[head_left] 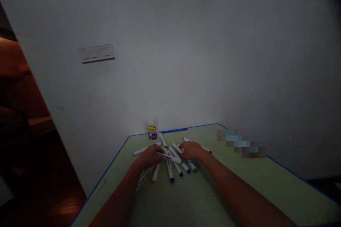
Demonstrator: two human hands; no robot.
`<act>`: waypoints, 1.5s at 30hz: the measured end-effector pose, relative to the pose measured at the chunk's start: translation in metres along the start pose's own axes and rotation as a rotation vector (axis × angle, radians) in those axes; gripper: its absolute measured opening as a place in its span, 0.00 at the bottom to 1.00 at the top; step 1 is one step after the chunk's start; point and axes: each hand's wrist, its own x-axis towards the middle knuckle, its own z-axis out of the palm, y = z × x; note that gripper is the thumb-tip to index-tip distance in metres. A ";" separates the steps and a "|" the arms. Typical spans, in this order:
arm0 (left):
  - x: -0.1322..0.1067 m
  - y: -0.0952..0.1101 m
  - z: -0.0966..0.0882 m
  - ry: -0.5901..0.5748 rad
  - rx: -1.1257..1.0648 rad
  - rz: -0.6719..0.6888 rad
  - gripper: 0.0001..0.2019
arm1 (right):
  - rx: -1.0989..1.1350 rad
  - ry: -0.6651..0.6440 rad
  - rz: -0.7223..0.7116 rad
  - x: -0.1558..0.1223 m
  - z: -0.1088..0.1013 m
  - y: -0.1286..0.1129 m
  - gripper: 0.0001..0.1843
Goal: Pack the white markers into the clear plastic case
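Observation:
White markers with coloured caps lie in a loose fan on the pale green table (183, 202). My left hand (152, 154) is closed at the left of the pile, and a green-capped marker (170, 158) sticks out to the right from its fingers. At the pile's right side, my right hand (191, 150) has its fingers curled down around a white marker (176, 147), partly hidden beneath them. Between the hands spread several markers, one with a dark cap (170, 172) and one with a yellow end (156, 173). A light-blue-ended marker (142, 150) lies behind my left hand.
Against the wall (170, 60), at the table's far edge, stands a clear plastic case (152, 129) with a yellow and blue label. A blurred-out patch (241, 143) covers something near the right edge. Blue trim (106, 170) runs along the table border.

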 end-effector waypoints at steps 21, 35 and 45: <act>0.000 0.000 0.000 -0.015 -0.022 0.035 0.13 | -0.061 -0.025 0.089 0.000 -0.006 0.003 0.21; 0.001 -0.002 0.001 0.005 -0.002 0.014 0.13 | -0.067 -0.049 0.088 -0.004 -0.008 -0.001 0.24; 0.000 0.000 0.000 0.000 -0.001 0.025 0.13 | -0.071 -0.057 0.069 -0.006 -0.010 -0.004 0.25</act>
